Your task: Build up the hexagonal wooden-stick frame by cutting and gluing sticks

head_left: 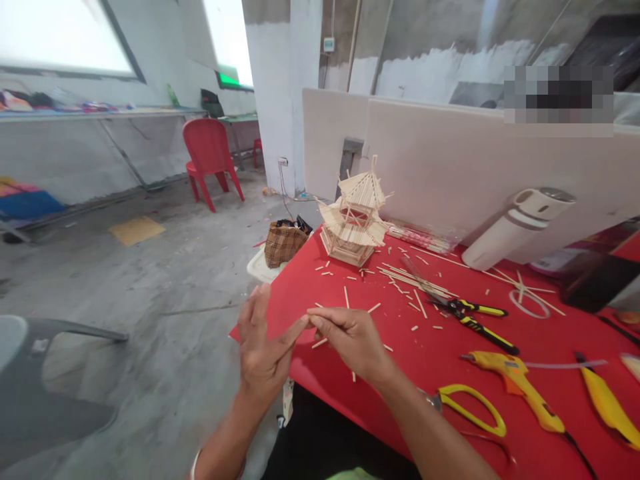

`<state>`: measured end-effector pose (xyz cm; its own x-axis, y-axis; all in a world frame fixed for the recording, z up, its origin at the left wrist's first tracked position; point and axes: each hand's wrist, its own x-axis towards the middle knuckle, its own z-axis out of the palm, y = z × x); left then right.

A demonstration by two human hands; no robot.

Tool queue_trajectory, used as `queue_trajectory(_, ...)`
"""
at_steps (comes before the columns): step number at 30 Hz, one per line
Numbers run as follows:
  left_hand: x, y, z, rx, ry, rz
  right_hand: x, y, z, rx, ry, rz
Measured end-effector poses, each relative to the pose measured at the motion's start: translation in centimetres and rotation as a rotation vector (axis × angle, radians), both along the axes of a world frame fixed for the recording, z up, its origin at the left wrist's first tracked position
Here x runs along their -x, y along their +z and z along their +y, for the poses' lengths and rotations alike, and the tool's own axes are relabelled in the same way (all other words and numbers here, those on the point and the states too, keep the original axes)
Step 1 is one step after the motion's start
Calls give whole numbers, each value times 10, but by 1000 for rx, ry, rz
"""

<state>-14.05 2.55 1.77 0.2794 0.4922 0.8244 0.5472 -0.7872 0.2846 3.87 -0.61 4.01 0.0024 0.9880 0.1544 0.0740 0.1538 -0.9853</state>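
My left hand (265,343) is raised over the near left table edge, most fingers spread upward. One of its fingers reaches across and meets the fingertips of my right hand (353,337). The right thumb and forefinger are pinched together; something small and tan seems to lie between them, too hidden to name. Under the hands, thin wooden sticks (346,297) lie in a star-like ring on the red tabletop (385,413), its middle covered by my right hand. Behind stands a tiered pagoda model (357,220) built of the same pale sticks.
To the right lie yellow-black shears (475,317), a yellow glue gun (520,383) and yellow-handled scissors (473,403). Loose sticks (415,280) and cut bits scatter near the model. A white tumbler (517,227) leans by the partition (425,160). A checked bag (285,243) sits beyond the table's left edge.
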Motion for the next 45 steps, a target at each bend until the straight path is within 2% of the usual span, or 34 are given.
queue_trajectory(3, 1, 2, -2, -45, 36, 39, -1, 2, -1, -1, -30, -108)
queue_trajectory(7, 3, -1, -3, -95, 73, 85, -4, 8, -2, 63, 23, -183)
queue_trajectory(13, 9, -5, 0, -174, 43, 158, -7, 15, -5, 32, 26, -271)
queue_trajectory(18, 13, -6, 2, -147, 26, 161, -8, 14, -7, 99, 53, -233)
queue_trajectory(26, 13, -4, 0, -238, 7, 206, -7, 20, -9, 130, 30, -216)
queue_trajectory(33, 13, -4, -1, -188, -14, 187, -12, 12, -8, 210, 101, -104)
queue_trajectory(39, 11, -7, -3, -209, -23, 203, -12, 10, -10, 179, 51, -149)
queue_trajectory(42, 11, -10, -4, -163, -18, 180, -15, 9, -11, 164, 77, -110)
queue_trajectory(45, 9, -10, -3, -189, -21, 189, -19, 8, -11, 161, 118, -105)
